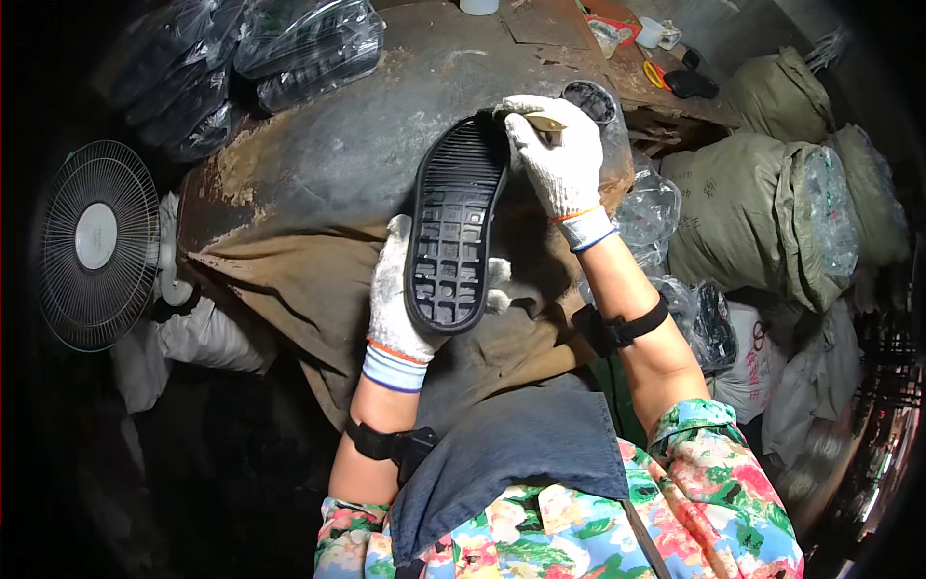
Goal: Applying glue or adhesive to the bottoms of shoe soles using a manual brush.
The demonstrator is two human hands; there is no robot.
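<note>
Sitting on a grimy dark work surface (386,145), fan (96,246) at nine o'clock. Gripping a black shoe sole (453,232): left hand (405,299) cupping the heel, right hand (555,159) pinching a small blade (545,123) at the toe. Probably handling light and flexible; holding best by the edges.

Hiding behind the black shoe sole (453,227): most of the left hand's (400,299) fingers. Getting cut off by the top edge: a white container (479,6). Staying too small and blurred to identify: clutter on the far tabletop (540,29).
</note>
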